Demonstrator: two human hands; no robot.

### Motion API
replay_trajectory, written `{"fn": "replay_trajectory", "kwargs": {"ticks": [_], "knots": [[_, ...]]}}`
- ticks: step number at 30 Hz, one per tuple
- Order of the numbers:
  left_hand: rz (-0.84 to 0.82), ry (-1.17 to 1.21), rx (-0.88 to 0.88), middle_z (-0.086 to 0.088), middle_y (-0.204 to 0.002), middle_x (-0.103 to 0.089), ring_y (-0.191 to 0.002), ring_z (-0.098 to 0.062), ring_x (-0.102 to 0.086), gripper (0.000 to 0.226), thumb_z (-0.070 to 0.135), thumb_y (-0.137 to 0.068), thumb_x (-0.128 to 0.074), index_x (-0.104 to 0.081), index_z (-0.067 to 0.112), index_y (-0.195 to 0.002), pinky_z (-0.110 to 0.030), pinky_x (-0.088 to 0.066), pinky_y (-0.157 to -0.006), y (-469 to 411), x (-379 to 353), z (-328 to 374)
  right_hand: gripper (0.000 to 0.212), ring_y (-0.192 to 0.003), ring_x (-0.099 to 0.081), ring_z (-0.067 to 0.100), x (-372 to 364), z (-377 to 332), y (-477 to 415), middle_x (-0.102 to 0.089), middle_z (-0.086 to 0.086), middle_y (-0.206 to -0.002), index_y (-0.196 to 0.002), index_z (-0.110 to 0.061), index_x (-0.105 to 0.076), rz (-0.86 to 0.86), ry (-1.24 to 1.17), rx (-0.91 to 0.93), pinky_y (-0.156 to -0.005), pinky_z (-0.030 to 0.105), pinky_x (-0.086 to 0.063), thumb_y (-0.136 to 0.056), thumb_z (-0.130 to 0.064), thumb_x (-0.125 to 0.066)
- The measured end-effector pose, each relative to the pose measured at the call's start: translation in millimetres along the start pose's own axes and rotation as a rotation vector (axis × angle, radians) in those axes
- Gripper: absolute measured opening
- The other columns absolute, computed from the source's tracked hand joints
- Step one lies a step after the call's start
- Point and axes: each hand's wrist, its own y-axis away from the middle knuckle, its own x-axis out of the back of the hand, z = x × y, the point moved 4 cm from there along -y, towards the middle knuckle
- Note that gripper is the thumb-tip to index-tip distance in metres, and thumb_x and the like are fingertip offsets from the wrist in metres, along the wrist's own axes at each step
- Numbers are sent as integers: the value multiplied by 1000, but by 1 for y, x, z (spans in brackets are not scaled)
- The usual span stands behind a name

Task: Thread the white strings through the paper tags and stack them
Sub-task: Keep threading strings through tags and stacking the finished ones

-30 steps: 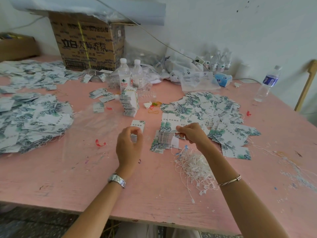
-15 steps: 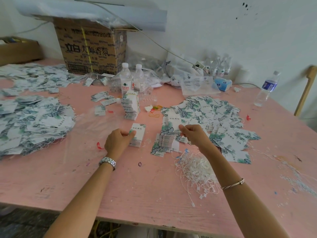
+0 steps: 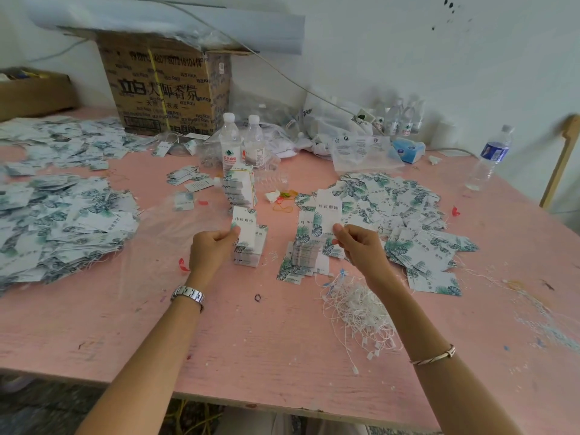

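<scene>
- Head view: the left hand (image 3: 215,251) is pinching a paper tag (image 3: 244,226) upright over a short stack (image 3: 251,257); the right hand (image 3: 361,251) is pinching a second tag (image 3: 328,211) above the loose pile (image 3: 395,208).
- The white strings (image 3: 361,309) are lying tangled beside the right wrist, so pulling one is likely dragging others along.
- A nudge is threatening to topple the short stack.
- The pink bench (image 3: 251,340) is standing against a white wall (image 3: 408,58), cluttered.

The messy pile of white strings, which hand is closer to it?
Right. The right hand pinches a paper tag just beyond the white strings; the left hand pinches another tag over the small stack, farther left.
</scene>
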Motion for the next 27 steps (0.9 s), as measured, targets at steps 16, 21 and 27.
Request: {"fn": "replay_trajectory", "kwargs": {"ticks": [16,21,27], "knots": [[-177,391,-47,10,-81,-76,-73,1,-67,9,38,-84,-77,-79,30,-87,-16,-50,-68,85,-48,27,29,-47,-39,8,-28,5,53,-55,2,-58,-74,-7,-70,-94,23,126,-48,20,-29,-94,-29,-66],[-186,330,-109,13,-87,-77,-86,2,-71,8,37,-84,-77,-79,30,-89,-17,-53,-75,96,-57,18,30,-47,-37,8,-27,16,61,-60,-1,-58,-81,-4,-73,-144,-37,89,-48,16,-28,-90,-32,-68],[-228,281,-108,11,-86,-78,-88,-8,-73,8,34,-85,-77,-80,27,-87,-25,-55,-80,104,-70,11,28,-48,-37,8,-20,26,58,-62,-2,-65,-83,-8,-72,-235,-61,39,-47,16,-28,-94,-33,-65]]}}
